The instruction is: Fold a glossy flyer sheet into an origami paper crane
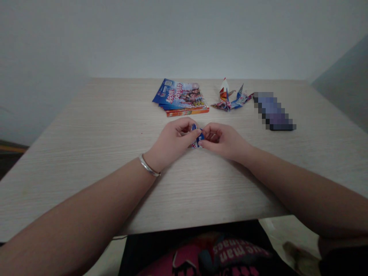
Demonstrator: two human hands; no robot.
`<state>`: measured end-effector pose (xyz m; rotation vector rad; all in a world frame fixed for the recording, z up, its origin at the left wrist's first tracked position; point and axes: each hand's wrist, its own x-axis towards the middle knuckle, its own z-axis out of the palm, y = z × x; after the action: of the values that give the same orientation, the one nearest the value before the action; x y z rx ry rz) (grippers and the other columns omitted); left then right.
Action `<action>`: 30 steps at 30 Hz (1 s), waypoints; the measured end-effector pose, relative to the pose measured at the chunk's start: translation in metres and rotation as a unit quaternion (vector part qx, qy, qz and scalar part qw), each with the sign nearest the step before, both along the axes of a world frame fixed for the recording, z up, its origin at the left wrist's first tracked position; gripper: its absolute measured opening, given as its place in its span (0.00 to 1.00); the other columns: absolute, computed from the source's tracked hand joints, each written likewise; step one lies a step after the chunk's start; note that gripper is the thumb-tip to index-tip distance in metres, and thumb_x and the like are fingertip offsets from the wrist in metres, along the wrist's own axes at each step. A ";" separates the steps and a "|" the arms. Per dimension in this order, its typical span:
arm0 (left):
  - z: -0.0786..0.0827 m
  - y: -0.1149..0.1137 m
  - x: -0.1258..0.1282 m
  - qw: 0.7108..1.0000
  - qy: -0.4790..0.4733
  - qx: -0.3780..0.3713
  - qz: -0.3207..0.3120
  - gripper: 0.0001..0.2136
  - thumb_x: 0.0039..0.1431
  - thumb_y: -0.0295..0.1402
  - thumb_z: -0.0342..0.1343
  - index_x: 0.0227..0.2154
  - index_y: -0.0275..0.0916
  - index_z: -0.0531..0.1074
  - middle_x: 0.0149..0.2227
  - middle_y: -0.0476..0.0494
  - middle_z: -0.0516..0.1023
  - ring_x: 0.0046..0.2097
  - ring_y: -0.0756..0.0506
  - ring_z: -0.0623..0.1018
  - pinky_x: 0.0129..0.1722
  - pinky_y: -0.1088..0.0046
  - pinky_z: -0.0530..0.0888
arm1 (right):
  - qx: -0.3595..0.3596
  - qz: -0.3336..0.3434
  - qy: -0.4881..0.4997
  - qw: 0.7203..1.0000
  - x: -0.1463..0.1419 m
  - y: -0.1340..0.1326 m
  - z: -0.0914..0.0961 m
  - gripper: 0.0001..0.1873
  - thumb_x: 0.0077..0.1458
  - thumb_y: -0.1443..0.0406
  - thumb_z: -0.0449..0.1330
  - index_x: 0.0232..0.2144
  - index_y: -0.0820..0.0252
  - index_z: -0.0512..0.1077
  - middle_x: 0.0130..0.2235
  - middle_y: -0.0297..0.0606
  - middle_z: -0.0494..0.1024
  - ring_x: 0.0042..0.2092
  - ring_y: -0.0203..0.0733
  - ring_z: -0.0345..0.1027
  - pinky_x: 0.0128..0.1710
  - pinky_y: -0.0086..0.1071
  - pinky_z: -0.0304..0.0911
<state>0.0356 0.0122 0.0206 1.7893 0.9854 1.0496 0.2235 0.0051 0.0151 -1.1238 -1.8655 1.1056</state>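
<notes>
A small piece of folded printed paper [200,137], blue with white and red marks, is held between both hands just above the middle of the table. My left hand [179,136] pinches it from the left, thumb laid across its upper part. From the right, my right hand [222,138] grips its edge between thumb and fingertips, the other fingers curled in. Much of the paper is covered by the fingers. A silver bangle [148,165] circles my left wrist.
Beyond my hands lies a stack of blue printed leaflets [181,94] with an orange-edged strip [187,112] in front. To its right sit folded paper cranes [230,100] in printed paper. A phone-like dark slab [274,111], pixelated, lies farther right on the pale wooden table [100,126]. A wall closes the back.
</notes>
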 end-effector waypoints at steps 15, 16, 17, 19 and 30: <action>0.000 0.003 0.001 1.000 0.023 -0.010 0.012 0.06 0.58 0.32 0.57 0.28 0.38 0.72 0.28 0.50 0.74 0.31 0.50 0.71 0.32 0.74 0.68 | -0.033 0.034 -0.071 0.996 0.002 0.006 0.003 0.09 0.47 0.61 0.63 0.21 0.57 0.68 0.22 0.27 0.67 0.25 0.33 0.57 0.27 0.31 0.51; 0.000 0.003 0.001 1.000 0.024 -0.010 0.018 0.06 0.59 0.32 0.57 0.27 0.38 0.71 0.28 0.50 0.73 0.31 0.50 0.71 0.32 0.74 0.67 | -0.036 0.036 -0.071 0.996 0.002 0.006 0.004 0.09 0.47 0.60 0.62 0.21 0.57 0.68 0.22 0.27 0.67 0.25 0.33 0.57 0.26 0.31 0.51; 0.001 0.003 0.001 0.999 0.023 -0.011 0.023 0.06 0.59 0.32 0.56 0.27 0.38 0.71 0.27 0.50 0.73 0.31 0.50 0.71 0.32 0.74 0.67 | -0.037 0.036 -0.069 0.996 0.001 0.006 0.004 0.09 0.47 0.60 0.62 0.22 0.56 0.68 0.22 0.28 0.67 0.25 0.34 0.57 0.26 0.31 0.51; 0.001 0.003 0.001 0.999 0.025 -0.011 0.023 0.07 0.59 0.32 0.55 0.26 0.38 0.70 0.27 0.50 0.72 0.31 0.50 0.71 0.32 0.74 0.67 | -0.032 0.036 -0.065 0.997 0.001 0.006 0.003 0.10 0.48 0.60 0.61 0.21 0.56 0.66 0.22 0.28 0.66 0.25 0.34 0.57 0.27 0.31 0.51; -0.001 0.006 -0.006 0.993 0.099 -0.062 -0.018 0.07 0.58 0.35 0.58 0.27 0.39 0.74 0.28 0.49 0.77 0.34 0.46 0.75 0.35 0.71 0.71 | -0.059 -0.003 -0.070 0.996 0.004 0.008 0.003 0.08 0.50 0.61 0.63 0.24 0.58 0.70 0.23 0.28 0.68 0.26 0.34 0.57 0.27 0.31 0.50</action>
<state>0.0295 0.0181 0.0193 1.8266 1.1085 0.7829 0.2276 0.0135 0.0179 -1.3023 -1.9225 1.1722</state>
